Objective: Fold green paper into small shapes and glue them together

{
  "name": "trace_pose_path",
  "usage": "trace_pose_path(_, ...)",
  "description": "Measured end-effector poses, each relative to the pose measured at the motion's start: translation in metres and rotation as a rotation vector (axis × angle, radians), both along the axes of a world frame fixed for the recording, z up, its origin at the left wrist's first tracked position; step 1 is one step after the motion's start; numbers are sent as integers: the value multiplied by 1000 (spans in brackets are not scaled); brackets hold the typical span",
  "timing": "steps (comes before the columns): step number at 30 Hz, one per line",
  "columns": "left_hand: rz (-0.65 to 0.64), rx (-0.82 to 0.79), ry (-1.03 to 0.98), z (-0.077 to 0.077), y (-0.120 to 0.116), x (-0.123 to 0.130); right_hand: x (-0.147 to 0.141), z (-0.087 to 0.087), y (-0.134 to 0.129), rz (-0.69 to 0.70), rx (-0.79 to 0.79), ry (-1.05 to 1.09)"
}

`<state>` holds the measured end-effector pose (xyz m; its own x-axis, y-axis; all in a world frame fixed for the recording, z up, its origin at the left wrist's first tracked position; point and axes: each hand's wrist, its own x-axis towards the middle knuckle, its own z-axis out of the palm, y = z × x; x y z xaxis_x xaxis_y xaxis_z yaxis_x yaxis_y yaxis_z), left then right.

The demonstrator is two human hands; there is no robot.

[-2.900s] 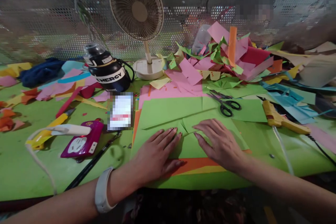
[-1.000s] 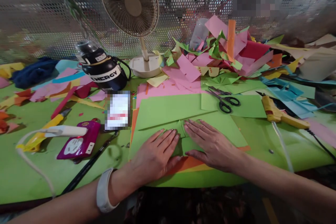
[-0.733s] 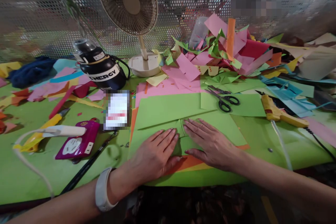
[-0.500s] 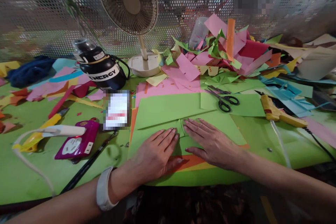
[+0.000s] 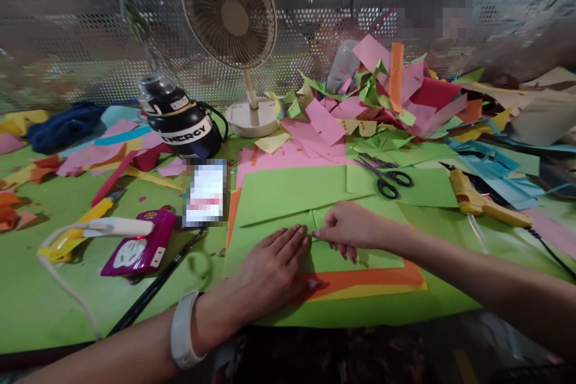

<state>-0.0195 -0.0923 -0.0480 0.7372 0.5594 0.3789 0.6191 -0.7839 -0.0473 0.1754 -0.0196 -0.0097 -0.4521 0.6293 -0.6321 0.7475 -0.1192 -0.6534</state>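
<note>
My left hand [image 5: 276, 261] lies flat on a folded piece of green paper [image 5: 317, 222], fingers stretched out and close together. My right hand [image 5: 348, 231] is curled, its fingertips pinching at the small upright fold just right of my left fingertips. Beneath both hands is a larger green sheet [image 5: 378, 258], with orange paper [image 5: 373, 279] showing along its near edge. Beyond the hands lies another green sheet [image 5: 288, 189]. Black-handled scissors [image 5: 389, 183] rest on green paper beyond my right hand.
A yellow glue gun [image 5: 486, 201] lies at the right. On the left are a purple power bank [image 5: 141, 243], a yellow cutter [image 5: 90, 216] and a phone [image 5: 204, 195]. A black bottle [image 5: 180, 123], a fan [image 5: 252, 114] and heaped paper scraps [image 5: 373, 90] stand behind.
My right hand has gone from lying flat on the green paper to a curled pinch at its fold. My left hand stays flat in place. The view has shifted slightly.
</note>
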Motion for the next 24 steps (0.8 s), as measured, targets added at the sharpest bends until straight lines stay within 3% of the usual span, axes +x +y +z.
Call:
trace_pose_path(10,-30,-56,46,6,4,-4,6,-9,12,51,-185,114)
trace_pose_path(19,-63,-164,165,18,4,-24,8,-7,14,88,-179,108)
trace_pose_path(22,-97,-170,156,26,1,-35,8,-7,14,82,-183,91)
trace_pose_path(24,-55,-242,117,34,1,-39,8,-8,15,85,-182,96)
